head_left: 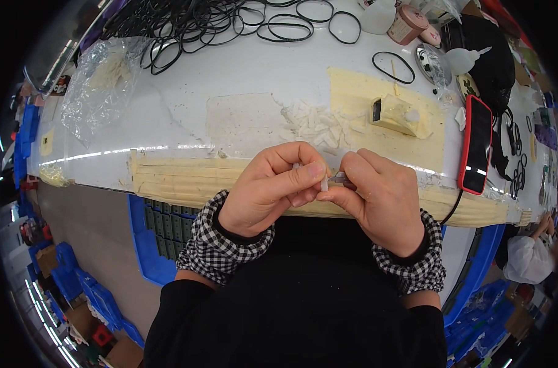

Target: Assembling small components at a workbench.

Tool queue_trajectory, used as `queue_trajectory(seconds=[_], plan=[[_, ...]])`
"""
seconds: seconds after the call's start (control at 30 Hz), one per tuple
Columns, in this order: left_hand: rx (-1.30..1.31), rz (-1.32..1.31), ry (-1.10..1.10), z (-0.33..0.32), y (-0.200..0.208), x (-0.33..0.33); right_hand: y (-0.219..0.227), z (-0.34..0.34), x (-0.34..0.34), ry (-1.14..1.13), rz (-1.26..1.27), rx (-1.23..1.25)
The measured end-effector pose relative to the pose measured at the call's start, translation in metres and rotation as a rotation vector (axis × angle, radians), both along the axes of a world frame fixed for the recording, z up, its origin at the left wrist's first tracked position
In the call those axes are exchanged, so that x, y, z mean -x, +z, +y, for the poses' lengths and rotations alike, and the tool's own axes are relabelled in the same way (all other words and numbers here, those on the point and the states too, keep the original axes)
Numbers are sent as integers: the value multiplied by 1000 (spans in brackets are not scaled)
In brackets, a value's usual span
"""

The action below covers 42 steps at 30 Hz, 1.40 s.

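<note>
My left hand (276,187) is closed, with thumb and fingers pinching a small whitish piece (325,183). Close against it, my right hand (383,199) is closed around a small grey, metallic-looking piece (340,179), most of it hidden by the fingers. The two pieces meet or nearly meet between my hands, above the table's near edge. Just beyond my fingers lies a loose pile of small white pieces (319,126). To the right of the pile, a yellow tape-covered block (394,116) with a dark opening stands on a yellow taped patch (358,92).
Yellow tape covers the table's near edge (180,175). Black rubber loops (187,30) heap at the far left, and a clear plastic bag (104,86) lies left. A red-edged phone (477,144) stands right, its cable hanging down. Blue crates (150,245) with dark parts sit below the table.
</note>
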<state>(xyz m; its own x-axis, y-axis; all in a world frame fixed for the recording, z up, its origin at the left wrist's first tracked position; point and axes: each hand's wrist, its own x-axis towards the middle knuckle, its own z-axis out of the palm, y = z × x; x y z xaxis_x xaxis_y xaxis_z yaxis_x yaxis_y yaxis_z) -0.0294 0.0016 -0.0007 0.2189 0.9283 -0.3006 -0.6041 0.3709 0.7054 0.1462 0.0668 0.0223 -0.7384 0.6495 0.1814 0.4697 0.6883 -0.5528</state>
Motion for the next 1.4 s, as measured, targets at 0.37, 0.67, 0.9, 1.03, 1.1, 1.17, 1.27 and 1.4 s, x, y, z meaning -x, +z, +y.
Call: queue_trajectory(seconds=[0.37, 0.67, 0.9, 1.03, 1.1, 1.17, 1.27, 1.4], plan=[[13, 7, 6, -1, 0, -1, -2, 0, -2, 23, 2, -24], [40, -16, 184, -1, -1, 2, -14, 11, -20, -313, 179, 13], [9, -183, 246, 0, -6, 2, -23, 6, -7, -299, 3, -84], [53, -167, 302, -1, -2, 1, -26, 8, -3, -295, -38, -130], [43, -141, 276, -2, -3, 2, -26, 8, -4, -292, -30, -107], [38, -106, 250, -2, -3, 1, -24, 8, -5, -279, 24, -76], [44, -67, 200, 1, 1, -8, -16, 6, -4, -238, 171, -16], [16, -137, 120, 3, -1, -15, 1, -2, 2, -184, 280, 0]])
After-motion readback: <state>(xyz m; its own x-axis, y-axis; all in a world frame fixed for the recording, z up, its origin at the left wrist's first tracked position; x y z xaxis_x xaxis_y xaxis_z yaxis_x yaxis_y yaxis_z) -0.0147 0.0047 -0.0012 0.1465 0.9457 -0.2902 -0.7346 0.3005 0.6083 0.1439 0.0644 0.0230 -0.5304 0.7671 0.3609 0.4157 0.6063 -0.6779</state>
